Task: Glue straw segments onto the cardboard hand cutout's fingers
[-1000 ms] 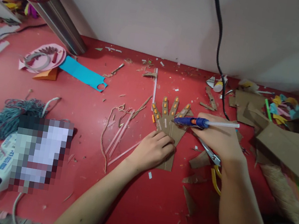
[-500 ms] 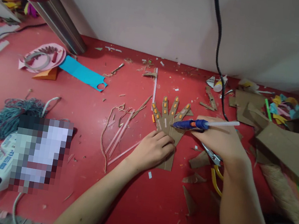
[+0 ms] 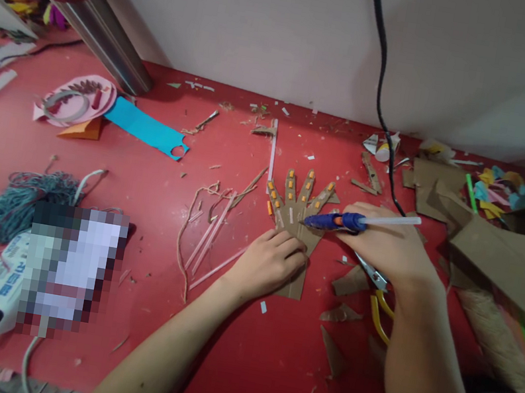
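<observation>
On a red tabletop (image 3: 212, 376), a cardboard hand cutout (image 3: 308, 241) lies flat near mid-view, its spread fingers pointing toward 12 o'clock and dotted with small orange pieces (image 3: 292, 185). A person's left hand (image 3: 276, 259) rests over the cutout's 7 o'clock side, fingers loosely curled; whether they pinch anything cannot be told. The right hand (image 3: 379, 239), at the cutout's 3 o'clock, is closed around a blue glue gun (image 3: 331, 221), a translucent stick (image 3: 397, 220) jutting from its back and its tip over the palm, contact unclear. Yellow-handled scissors (image 3: 379, 281) lie at 4 o'clock, pink straws (image 3: 212, 236) at 9, a steel flask (image 3: 103, 19) at 10
</observation>
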`<state>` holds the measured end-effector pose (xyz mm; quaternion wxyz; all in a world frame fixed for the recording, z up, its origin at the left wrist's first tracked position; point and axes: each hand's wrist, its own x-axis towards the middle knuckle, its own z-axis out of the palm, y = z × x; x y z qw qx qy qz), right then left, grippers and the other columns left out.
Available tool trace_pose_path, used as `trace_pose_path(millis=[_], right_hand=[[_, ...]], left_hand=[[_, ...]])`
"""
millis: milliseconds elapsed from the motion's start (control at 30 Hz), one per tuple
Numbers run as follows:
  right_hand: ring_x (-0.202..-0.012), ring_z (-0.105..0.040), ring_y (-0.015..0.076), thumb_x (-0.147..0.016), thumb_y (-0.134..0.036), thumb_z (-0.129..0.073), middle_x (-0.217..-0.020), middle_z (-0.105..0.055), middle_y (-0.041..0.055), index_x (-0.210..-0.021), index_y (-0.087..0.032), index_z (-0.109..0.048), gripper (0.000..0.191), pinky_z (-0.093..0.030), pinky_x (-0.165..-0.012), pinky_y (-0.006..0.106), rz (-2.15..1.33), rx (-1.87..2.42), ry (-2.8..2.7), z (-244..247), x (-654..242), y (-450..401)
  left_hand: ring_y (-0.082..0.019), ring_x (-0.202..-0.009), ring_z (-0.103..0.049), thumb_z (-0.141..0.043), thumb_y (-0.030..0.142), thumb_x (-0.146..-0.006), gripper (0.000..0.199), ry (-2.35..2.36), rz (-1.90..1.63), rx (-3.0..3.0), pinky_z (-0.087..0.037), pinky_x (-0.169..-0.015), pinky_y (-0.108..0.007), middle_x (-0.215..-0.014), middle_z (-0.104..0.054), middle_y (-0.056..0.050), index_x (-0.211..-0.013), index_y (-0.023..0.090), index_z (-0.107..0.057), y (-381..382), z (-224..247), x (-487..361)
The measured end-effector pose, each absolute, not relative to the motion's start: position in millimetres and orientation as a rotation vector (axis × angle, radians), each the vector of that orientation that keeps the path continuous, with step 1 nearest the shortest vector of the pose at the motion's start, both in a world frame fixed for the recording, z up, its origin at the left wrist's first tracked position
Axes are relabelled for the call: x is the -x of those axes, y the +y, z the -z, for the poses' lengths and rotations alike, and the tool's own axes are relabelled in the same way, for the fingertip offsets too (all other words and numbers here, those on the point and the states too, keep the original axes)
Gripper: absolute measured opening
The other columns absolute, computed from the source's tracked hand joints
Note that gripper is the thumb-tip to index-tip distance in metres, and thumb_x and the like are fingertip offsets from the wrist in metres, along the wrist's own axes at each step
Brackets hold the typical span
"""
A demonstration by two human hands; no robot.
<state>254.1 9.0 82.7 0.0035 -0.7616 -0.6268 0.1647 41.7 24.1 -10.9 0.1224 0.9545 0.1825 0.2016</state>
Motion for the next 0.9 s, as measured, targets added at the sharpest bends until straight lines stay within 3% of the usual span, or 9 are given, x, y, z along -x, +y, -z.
trace_pose_path(millis=[233,633,767,900], right_hand=[[-0.073,-0.060,0.0208,-0.088,-0.036,-0.056,-0.080,-0.066,0.0038,-0.069,-0.023,-0.053,0.023,-0.035,-0.064,0.031,-0.546,2.265,-2.054,-76,-265,5],[-0.066,-0.055,0.0156,-0.085,-0.034,-0.060,-0.072,-0.061,-0.0002,-0.066,-0.022,-0.053,0.024,-0.030,-0.059,0.029,-0.271,2.134,-2.010,-76,-272,0],[-0.077,-0.063,0.0200,-0.087,-0.037,-0.062,-0.090,-0.071,0.0040,-0.083,-0.023,-0.064,0.016,-0.036,-0.062,0.030,-0.006,2.134,-1.798,-73,-276,4],[-0.083,-0.066,0.0263,-0.088,-0.033,-0.060,-0.093,-0.073,0.0085,-0.100,-0.022,-0.067,0.017,-0.044,-0.070,0.035,0.074,2.192,-1.756,-59,-293,10]], left_hand=[[-0.018,-0.094,-0.061,-0.047,0.025,-0.106,0.022,0.556,-0.579,-2.804,-0.043,-0.077,-0.032,-0.107,-0.072,-0.004,-0.098,0.018,-0.066,25,11,-42],[-0.019,-0.096,-0.062,-0.044,0.025,-0.107,0.025,0.561,-0.584,-2.764,-0.042,-0.078,-0.033,-0.106,-0.073,-0.004,-0.100,0.017,-0.067,25,11,-42],[-0.019,-0.098,-0.062,-0.044,0.026,-0.108,0.026,0.567,-0.547,-2.737,-0.042,-0.079,-0.033,-0.109,-0.073,-0.004,-0.102,0.018,-0.068,24,11,-42],[-0.019,-0.098,-0.061,-0.045,0.025,-0.107,0.024,0.569,-0.539,-2.741,-0.043,-0.079,-0.033,-0.111,-0.073,-0.005,-0.105,0.017,-0.067,24,12,-42]])
